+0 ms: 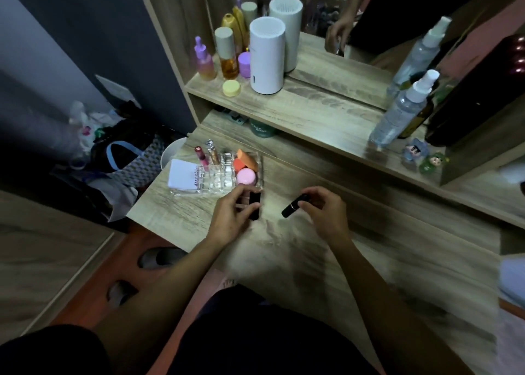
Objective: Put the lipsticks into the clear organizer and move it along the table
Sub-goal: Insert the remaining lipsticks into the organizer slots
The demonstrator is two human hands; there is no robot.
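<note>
The person's left hand was closed around a black lipstick, with the thumb on one side and the fingers on the other. The tube stood nearly upright, just in front of the near edge of the clear organizer. This position was probably chosen because the small square cells open upward, so a tube must go in end first.

The right hand pinched a second black lipstick at its upper end between fingertips and thumb. This tube was tilted, its lower end pointing down to the left, near the table. Whether it touched the wood, the view did not show clearly. It seemed to be kept ready, a little apart, while the left hand worked first.

The organizer sat near the left end of the table. Two slim tubes, a pink lip gloss and a gold glitter tube, stood upright in its back cells, held straight by the cell walls. The wider compartment on the right held orange sponges and a pink round jar, and a white card box lay in the left part. Most front cells appeared free, so both lipsticks likely had room. The organizer had not yet been shifted along the table, as far as could be judged.
</note>
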